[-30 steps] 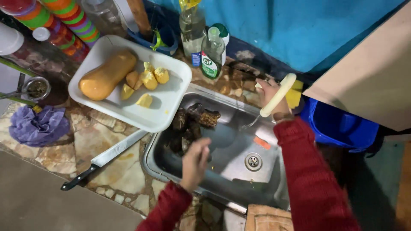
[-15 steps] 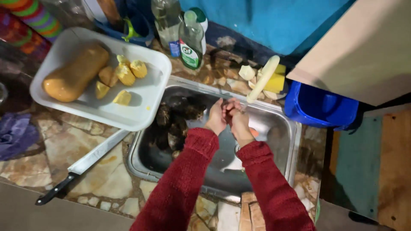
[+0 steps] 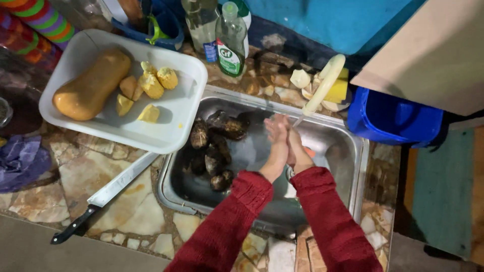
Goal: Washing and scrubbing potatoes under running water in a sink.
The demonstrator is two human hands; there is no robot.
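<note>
My left hand and my right hand are pressed together, palm against palm, over the steel sink. Both arms wear red knitted sleeves. A thin stream of water falls from the pale yellow tap onto the fingertips. Neither hand holds anything. Several dark, muddy root vegetables lie in the left half of the sink, just left of my left hand.
A white tray left of the sink holds a butternut squash and corn pieces. A large black-handled knife lies on the stone counter. Bottles stand behind; a yellow sponge, a blue bucket, a purple cloth.
One second ago my right hand was at the tap and my left hand hung over the sink. They came together half a second ago and stay joined under the water.
</note>
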